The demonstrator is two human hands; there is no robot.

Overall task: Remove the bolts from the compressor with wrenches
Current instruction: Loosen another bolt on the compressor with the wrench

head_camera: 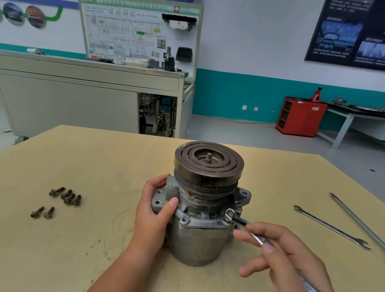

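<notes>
Left grip [154, 211] clasps the compressor [200, 237] to steady it; right grip [288, 260] pinches a wrench [257, 238], ring seated on a bolt [230, 214] for turning.

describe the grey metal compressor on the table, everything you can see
The grey cast-metal compressor stands upright on the tan wooden table, a dark, rusty grooved pulley on top with a shaft stub at its centre. Its body is grimy, with mounting ears. The left hand grips its left side; a silver wrench held by the right hand sits on a flange bolt.
</notes>
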